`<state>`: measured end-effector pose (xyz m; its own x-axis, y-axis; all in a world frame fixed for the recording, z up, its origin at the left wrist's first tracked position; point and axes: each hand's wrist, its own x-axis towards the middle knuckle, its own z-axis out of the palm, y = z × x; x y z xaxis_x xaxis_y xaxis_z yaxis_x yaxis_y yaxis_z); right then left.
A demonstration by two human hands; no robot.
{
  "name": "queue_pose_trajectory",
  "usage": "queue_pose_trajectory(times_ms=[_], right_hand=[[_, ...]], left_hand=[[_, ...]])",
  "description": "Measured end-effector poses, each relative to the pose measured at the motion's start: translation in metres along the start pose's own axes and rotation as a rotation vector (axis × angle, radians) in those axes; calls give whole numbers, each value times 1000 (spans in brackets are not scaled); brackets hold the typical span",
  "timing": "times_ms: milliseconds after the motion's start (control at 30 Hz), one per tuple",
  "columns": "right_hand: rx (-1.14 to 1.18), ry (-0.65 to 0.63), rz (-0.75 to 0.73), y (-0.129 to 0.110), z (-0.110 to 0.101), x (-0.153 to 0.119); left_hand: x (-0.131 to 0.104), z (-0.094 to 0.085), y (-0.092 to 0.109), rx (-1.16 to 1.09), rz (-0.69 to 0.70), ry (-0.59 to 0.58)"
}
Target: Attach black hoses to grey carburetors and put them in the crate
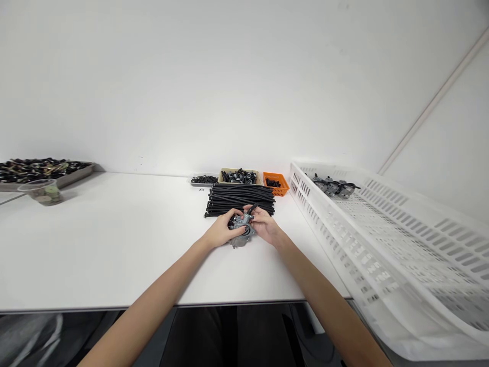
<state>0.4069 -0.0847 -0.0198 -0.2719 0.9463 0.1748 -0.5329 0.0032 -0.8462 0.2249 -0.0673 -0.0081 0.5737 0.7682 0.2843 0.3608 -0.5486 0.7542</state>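
Observation:
A grey metal part with a round opening [241, 237], like a small carburetor, rests on the white table in front of me. My left hand [223, 229] is wrapped round its left side, thumb across the front. From the right, my right hand [265, 224] pinches a black piece [251, 208] at the part's top. Just behind both hands lies a stack of black hoses [239, 198].
Behind the hoses stand a tray of black rings [194, 182], a beige tray of fittings [225, 170] and an orange basket [281, 191]. A large white crate [344, 229] holding metal parts [333, 187] is at right. Far left: a filled tray [76, 176] and clear cup [44, 192].

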Motion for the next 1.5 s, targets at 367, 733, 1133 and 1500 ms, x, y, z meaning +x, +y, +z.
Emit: queue_pose_trajectory(times_ms=[367, 733, 1133, 1500], right_hand=[[-35, 24, -31, 3, -2, 1], [-118, 19, -39, 0, 7, -1], [-23, -28, -28, 1, -1, 0], [-41, -19, -63, 0, -2, -1]], left_hand=[[0, 0, 1, -3, -4, 7], [0, 0, 2, -3, 15, 10], [0, 0, 1, -4, 29, 8], [-1, 0, 0, -22, 17, 3]])
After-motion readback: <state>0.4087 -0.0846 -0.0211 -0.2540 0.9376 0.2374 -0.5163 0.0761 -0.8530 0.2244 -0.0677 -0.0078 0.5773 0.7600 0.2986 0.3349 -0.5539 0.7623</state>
